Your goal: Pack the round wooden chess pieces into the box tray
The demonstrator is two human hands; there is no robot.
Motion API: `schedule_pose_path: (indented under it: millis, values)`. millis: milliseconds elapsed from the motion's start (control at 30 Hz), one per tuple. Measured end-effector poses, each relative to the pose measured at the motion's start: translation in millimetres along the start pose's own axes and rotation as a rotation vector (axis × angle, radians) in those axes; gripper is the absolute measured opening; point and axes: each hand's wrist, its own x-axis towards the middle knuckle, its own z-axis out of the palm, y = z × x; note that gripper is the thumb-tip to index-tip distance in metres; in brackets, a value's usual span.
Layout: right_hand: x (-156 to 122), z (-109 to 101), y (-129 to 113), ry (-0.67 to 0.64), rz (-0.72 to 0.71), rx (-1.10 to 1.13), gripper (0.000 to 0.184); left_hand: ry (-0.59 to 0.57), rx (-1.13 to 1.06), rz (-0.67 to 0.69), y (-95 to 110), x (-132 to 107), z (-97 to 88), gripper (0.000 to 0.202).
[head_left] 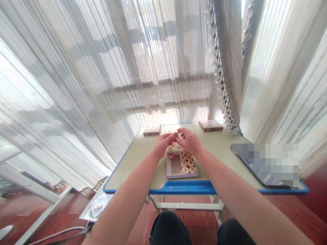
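My left hand is closed, pinching a round wooden Chinese chess piece between its fingertips above the table. Close on its right is my right hand, thumb and fingers curved and apart, the tips near that piece; contact is hard to make out. Below both hands sits a shallow open box. Several black-marked chess pieces fill its right side in two columns, and one red-marked piece lies in its top left corner. More red-marked pieces lie on the table beyond the box, partly hidden by my hands.
The table has a blue edge and a blue pen groove at the front. Two flat boxes stand at the back, a left one and a right one. A dark flat device, partly blurred, lies at right. Sheer curtains hang behind.
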Motion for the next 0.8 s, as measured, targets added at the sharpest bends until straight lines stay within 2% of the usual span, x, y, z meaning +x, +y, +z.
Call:
schedule_pose_path:
  millis: [167, 333, 467, 633, 800]
  values:
    - [4, -2, 6, -0.027, -0.072, 0.01, 0.025, -0.025, -0.097, 0.003, 2, 0, 1.6, 0.03]
    - [8, 0, 11, -0.019, -0.092, 0.008, 0.02, -0.039, -0.091, -0.005, -1, 2, 0.2, 0.021]
    - [6, -1, 11, -0.051, -0.131, -0.045, 0.029, -0.014, -0.063, -0.035, 3, 1, 0.0, 0.022]
    - [3, -3, 8, -0.028, -0.144, -0.059, 0.043, 0.004, -0.074, -0.049, 7, 0, -2.3, 0.023]
    - [4, -1, 7, -0.034, -0.115, -0.094, 0.017, -0.005, -0.08, -0.029, 7, -1, -6.4, 0.028]
